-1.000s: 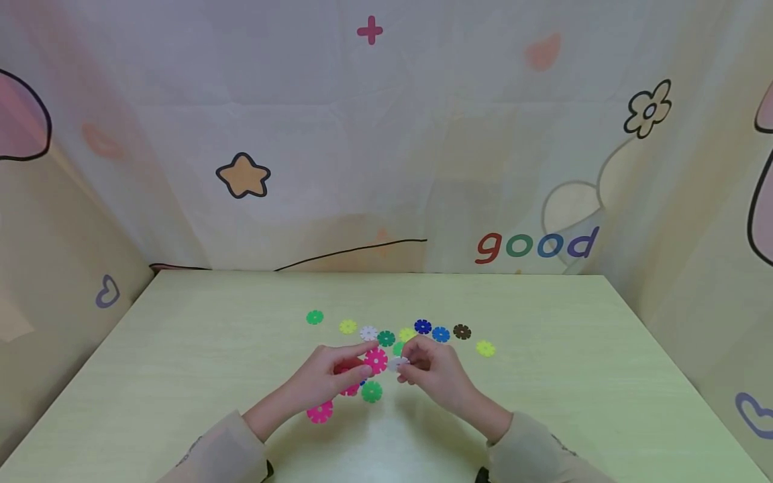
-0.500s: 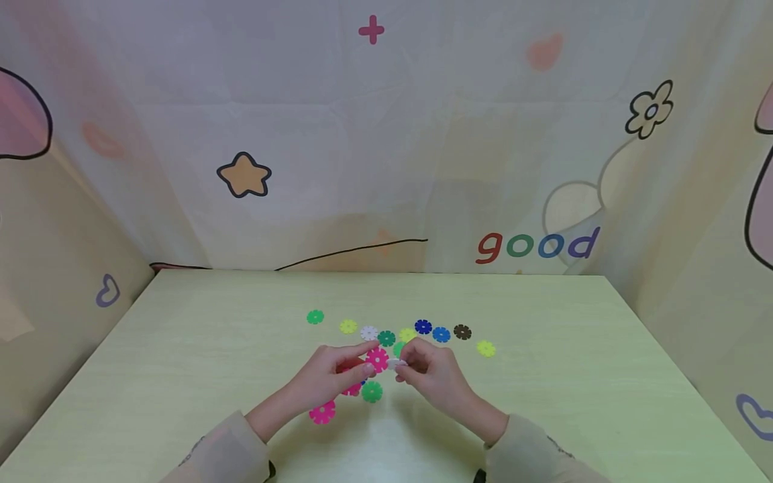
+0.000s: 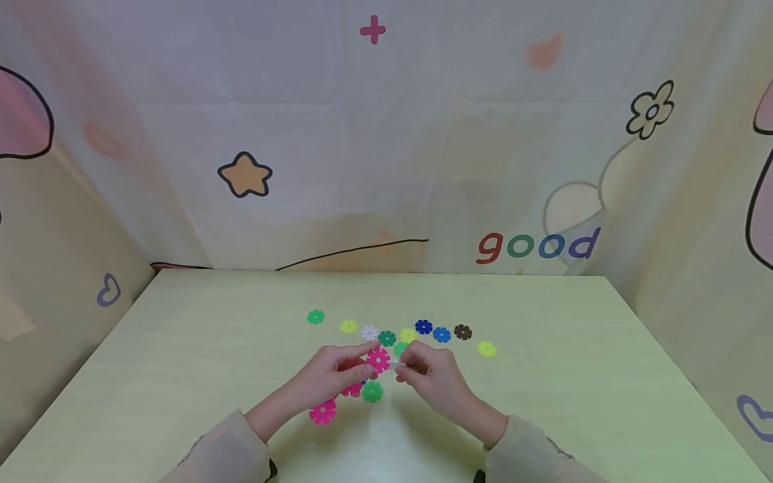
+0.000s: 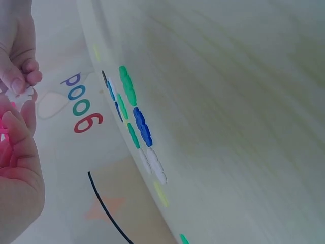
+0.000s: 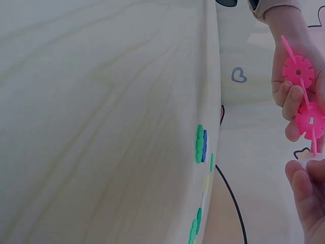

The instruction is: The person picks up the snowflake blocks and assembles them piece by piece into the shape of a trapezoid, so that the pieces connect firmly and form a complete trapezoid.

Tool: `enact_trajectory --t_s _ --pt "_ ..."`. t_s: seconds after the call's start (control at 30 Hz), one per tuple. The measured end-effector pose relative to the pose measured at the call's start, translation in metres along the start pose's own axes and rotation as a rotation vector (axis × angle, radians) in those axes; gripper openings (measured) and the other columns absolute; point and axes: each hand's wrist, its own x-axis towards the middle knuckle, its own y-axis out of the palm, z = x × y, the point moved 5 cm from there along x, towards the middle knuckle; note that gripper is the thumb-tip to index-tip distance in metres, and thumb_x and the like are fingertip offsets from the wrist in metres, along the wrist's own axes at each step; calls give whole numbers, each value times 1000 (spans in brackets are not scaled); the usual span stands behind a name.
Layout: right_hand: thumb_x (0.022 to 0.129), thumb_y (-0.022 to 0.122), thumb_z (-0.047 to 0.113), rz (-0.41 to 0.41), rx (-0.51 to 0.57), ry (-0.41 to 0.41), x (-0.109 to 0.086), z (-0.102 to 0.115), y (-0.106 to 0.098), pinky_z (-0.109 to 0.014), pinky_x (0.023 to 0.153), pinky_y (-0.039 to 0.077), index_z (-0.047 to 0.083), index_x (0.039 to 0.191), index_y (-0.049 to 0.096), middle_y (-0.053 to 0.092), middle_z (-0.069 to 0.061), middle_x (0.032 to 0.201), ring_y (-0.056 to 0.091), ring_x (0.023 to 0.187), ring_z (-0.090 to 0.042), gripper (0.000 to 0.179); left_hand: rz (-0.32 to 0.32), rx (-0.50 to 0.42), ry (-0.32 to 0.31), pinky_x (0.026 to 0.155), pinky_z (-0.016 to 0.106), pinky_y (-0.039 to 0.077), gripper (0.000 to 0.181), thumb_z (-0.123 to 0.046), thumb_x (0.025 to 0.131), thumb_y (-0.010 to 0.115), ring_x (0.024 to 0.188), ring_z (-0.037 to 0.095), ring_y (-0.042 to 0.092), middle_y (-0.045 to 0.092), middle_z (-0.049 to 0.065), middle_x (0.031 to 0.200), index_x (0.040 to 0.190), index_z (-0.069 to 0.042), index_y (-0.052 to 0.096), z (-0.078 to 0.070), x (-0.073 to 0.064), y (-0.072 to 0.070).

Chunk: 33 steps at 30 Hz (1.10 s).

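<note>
My left hand [image 3: 329, 374] grips a chain of pink notched discs [image 3: 378, 360], slotted into one another crosswise, as the right wrist view shows. Part of the chain is hidden behind the fingers, and one pink disc hangs out near the wrist. Between thumb and forefinger my right hand [image 3: 439, 377] pinches a white notched disc [image 3: 394, 363], seen almost edge-on. Its rim is right at the edge of the chain's end pink disc. Both hands are raised above the table in the wrist views.
Loose notched discs lie on the table [image 3: 181, 376]: a green disc [image 3: 372, 392] below the hands, and several more beyond them, including a brown disc [image 3: 463, 332], a dark blue disc [image 3: 424, 327] and a yellow disc [image 3: 486, 349]. A printed cloth [image 3: 338, 134] rises behind the table.
The white disc has tilted from showing its face to nearly edge-on, and has come slightly left against the end pink disc. The left hand has hardly moved.
</note>
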Motion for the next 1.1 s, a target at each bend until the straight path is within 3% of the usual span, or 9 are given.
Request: enact_trajectory --t_s 0.13,0.27,0.4,0.57,0.7,0.9,1.1 --pt "78 62 -2 -23 1 -22 -2 15 -2 -17 51 47 -1 74 58 65 -14 70 61 61 -23 6 5 -7 -11 44 18 34 48 -30 84 59 56 13 50 66 11 91 130 -19 46 -2 0 1" --pt "76 61 -8 -45 5 -55 -3 31 -7 -17 50 46 -4 72 58 64 -17 68 59 58 -13 7 13 -8 -13 43 18 33 48 -29 84 59 54 12 48 67 11 93 130 -20 46 -3 2 1" --pt "76 61 -9 -52 7 -90 -4 31 -7 -18 50 47 -3 71 58 65 -16 67 57 59 -4 8 26 -23 -8 43 18 33 48 -28 84 59 55 12 49 67 11 94 130 -18 46 -5 3 2" --pt "74 62 -10 -53 -25 -158 -4 34 -7 -18 50 47 -3 70 58 64 -15 65 60 57 -14 9 39 0 8 45 18 35 47 -27 84 59 56 12 51 67 12 93 129 -16 47 -4 4 3" --pt "76 60 -8 -26 -38 -139 -4 35 -7 -17 51 48 -3 72 57 64 -16 67 61 60 -22 8 40 60 21 47 19 40 46 -27 86 57 60 11 54 67 11 92 129 -15 47 -4 4 4" --pt "78 60 -7 5 -19 -110 -2 32 -6 -17 56 50 -4 76 57 64 -17 71 63 65 -25 5 40 122 44 52 22 44 43 -34 86 56 61 10 51 61 6 86 126 -18 49 -7 4 8" --pt "77 61 -6 27 32 -143 2 10 0 -17 62 50 -1 78 58 66 -15 74 64 66 -22 6 66 95 39 55 22 44 44 -36 86 54 65 12 52 61 8 93 126 -17 49 -7 4 12"
